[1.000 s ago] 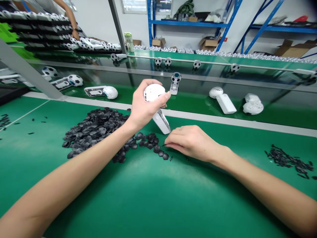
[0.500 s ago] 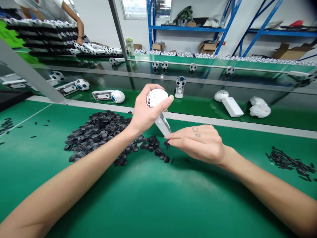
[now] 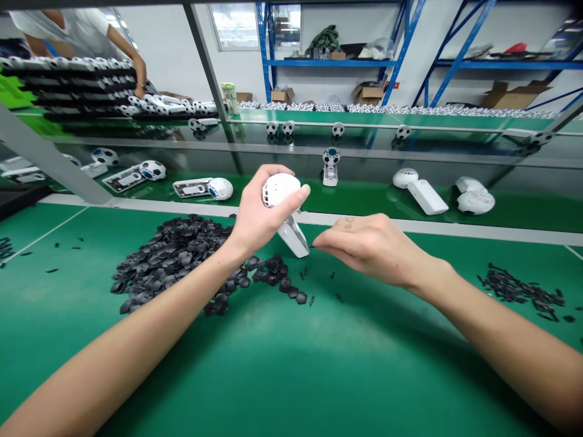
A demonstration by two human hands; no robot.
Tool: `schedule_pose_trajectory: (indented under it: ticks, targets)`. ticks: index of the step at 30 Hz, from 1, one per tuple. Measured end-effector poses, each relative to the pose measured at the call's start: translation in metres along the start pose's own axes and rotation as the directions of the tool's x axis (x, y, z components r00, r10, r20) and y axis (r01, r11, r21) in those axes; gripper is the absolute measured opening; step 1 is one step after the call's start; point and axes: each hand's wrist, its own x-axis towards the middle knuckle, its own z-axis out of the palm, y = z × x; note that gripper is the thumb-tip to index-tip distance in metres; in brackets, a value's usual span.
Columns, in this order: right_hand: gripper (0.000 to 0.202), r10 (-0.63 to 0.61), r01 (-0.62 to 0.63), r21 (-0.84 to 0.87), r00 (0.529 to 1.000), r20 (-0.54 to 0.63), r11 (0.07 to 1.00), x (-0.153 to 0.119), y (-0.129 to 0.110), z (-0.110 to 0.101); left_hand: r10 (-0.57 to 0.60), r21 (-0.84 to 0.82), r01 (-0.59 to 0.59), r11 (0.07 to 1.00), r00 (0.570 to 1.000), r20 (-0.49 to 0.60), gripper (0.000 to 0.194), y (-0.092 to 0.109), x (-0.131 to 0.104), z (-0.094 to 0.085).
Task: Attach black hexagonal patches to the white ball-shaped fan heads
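My left hand (image 3: 262,209) is closed around the round head of a white ball-headed device (image 3: 279,189). Its rectangular handle (image 3: 294,238) slants down to the right, with an open recess along the side. Fingers and thumb cover part of the head. Just right of the handle's lower end, my right hand (image 3: 364,246) pinches a small black piece (image 3: 311,246), mostly hidden at the fingertips. Under the hands lie a few small black strips (image 3: 311,300). A big heap of black pentagon pieces (image 3: 175,249) spreads beside my left forearm.
Another pile of thin black strips (image 3: 519,284) lies at the right. Behind a pale ledge, a belt (image 3: 364,203) carries several white devices (image 3: 427,195), some with football patterns. At the far left, a person (image 3: 122,48) reaches over stacked trays (image 3: 86,91). Blue shelving (image 3: 332,62) stands behind.
My right hand has drawn slightly away from the handle's end and turned, uncovering small black strips on the table. My left hand still holds the device. The whole view has shifted a little.
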Motion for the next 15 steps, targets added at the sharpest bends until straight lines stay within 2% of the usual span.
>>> schedule_pose_trajectory:
  ticks: [3,6,11,15]
  targets:
    - [0.021,0.093,-0.101,0.014,0.959,0.267,0.995,0.001,0.006,-0.002,-0.005,-0.007,0.005,1.0,1.0,-0.002,0.045,-0.001,0.0,0.0]
    - [0.025,0.185,-0.179,-0.054,0.891,0.415,0.982,0.001,0.011,-0.002,-0.012,-0.013,0.012,1.0,1.0,-0.006,0.045,-0.002,0.0,0.0]
    - [0.026,0.283,-0.207,-0.201,0.802,0.525,0.958,0.005,0.012,0.009,-0.007,-0.024,0.007,1.0,1.0,-0.005,0.043,-0.003,0.0,0.0]
    - [0.028,0.289,-0.196,-0.224,0.788,0.544,0.955,0.009,0.008,0.018,0.002,-0.006,-0.002,1.0,1.0,-0.011,0.044,-0.003,0.0,0.001]
